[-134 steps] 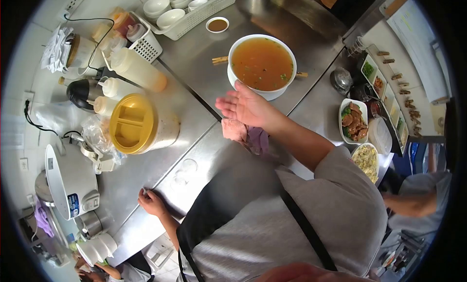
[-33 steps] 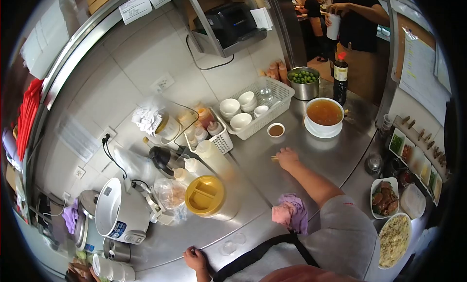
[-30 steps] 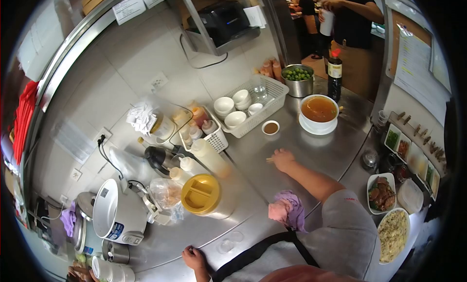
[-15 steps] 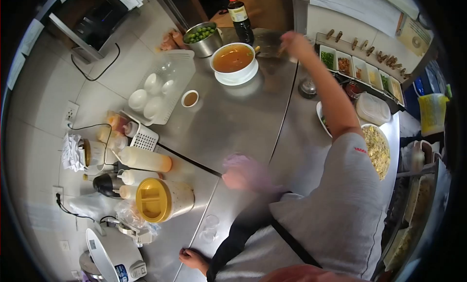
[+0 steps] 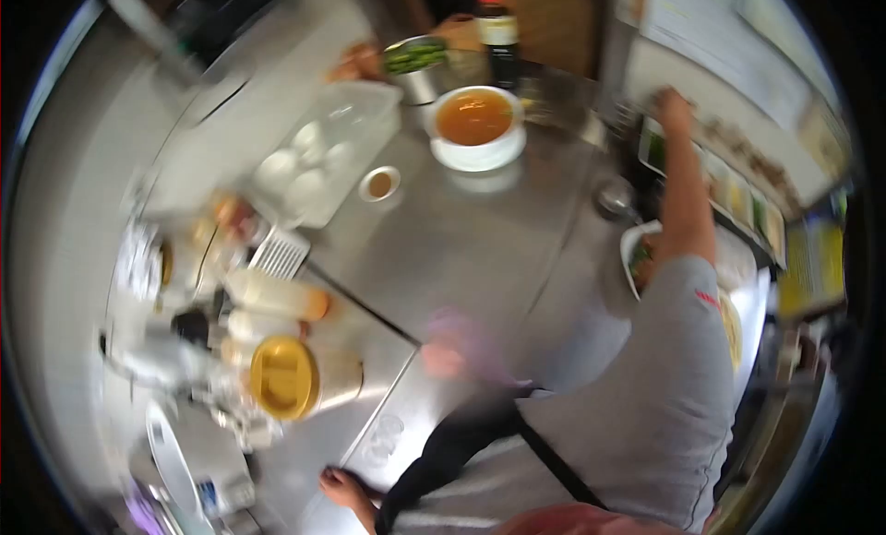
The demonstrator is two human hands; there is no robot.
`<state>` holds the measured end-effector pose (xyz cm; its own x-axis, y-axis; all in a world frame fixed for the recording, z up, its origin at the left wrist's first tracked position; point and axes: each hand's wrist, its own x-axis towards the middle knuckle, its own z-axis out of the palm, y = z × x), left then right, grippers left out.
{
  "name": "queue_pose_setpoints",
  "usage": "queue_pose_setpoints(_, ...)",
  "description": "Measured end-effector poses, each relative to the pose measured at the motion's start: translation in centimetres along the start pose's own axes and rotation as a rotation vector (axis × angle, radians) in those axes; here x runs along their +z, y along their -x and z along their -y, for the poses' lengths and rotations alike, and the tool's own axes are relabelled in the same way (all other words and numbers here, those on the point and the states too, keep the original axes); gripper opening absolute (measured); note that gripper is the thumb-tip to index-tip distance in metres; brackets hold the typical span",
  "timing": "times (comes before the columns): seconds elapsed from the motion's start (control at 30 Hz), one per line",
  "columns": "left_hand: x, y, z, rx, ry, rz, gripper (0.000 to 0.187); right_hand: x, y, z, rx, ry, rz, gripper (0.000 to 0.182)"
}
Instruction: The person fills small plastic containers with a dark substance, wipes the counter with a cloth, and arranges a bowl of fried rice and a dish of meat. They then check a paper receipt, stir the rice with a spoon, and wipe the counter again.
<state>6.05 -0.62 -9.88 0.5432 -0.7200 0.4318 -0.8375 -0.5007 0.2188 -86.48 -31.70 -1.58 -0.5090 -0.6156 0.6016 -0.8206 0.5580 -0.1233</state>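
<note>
At two o'clock the right hand (image 5: 676,106) is just beside the garnish rack (image 5: 744,237), its fingers too blurred to tell; at seven, the left hand (image 5: 343,486) rests on the bench (image 5: 434,249), fingers curled, contents unclear.

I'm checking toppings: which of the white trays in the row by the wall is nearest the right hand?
The rectangular white tray of green topping at the row's far end, closest to the bare right hand; the other trays lie nearer the person.
</note>
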Motion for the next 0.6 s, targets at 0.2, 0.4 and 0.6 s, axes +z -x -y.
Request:
queue_pose_setpoints(0.2,-2.3,0.8,-2.2,-0.14,0.114,0.016,0.016,-7.9,-0.3,8.3,0.22,-0.049,0.091,0.053)
queue_pose_setpoints(0.4,-1.3,0.5,-2.0,-0.151,0.13,-0.075,0.015,-15.0,-4.1,22.4,-0.109,-0.415,-0.014,0.03)
queue_pose_setpoints(0.6,-2.1,0.7,-2.9,-0.189,0.151,-0.068,0.015,-28.7,-9.1,42.4,-0.608,-0.889,-0.173,0.032)
